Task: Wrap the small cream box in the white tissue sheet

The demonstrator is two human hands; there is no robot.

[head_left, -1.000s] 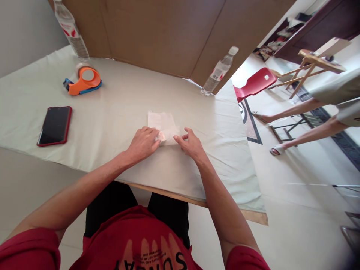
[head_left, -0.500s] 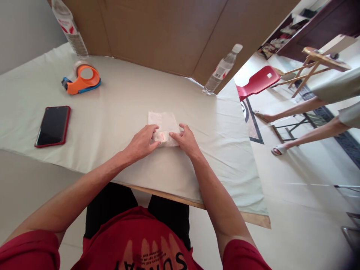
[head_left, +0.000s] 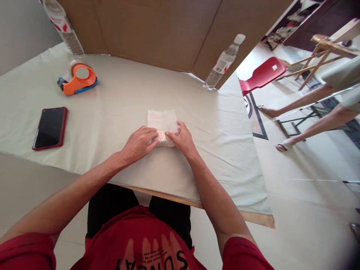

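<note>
A thin white sheet (head_left: pixel 164 118) lies on the cloth in front of me. On its near part rests a small whitish packet with faint reddish print (head_left: pixel 161 136), between my hands. My left hand (head_left: pixel 140 142) holds the left end of the packet and near edge of the sheet, thumb and fingers bent round it. My right hand (head_left: pixel 182 138) grips the right side, its thumb on the sheet beside the packet and its fingers curled at the sheet's right edge.
At the left lie a phone with a red case (head_left: pixel 50 128) and an orange tape dispenser (head_left: pixel 81 79). Bottles stand at the back left (head_left: pixel 66 30) and back right (head_left: pixel 225 62), by a cardboard panel (head_left: pixel 154 33). Beyond the table are a red chair (head_left: pixel 263 75) and a person's legs (head_left: pixel 317 122).
The fingers of my left hand have moved in over the packet's left end. My right thumb has shifted slightly left. The whole view has shifted a little.
</note>
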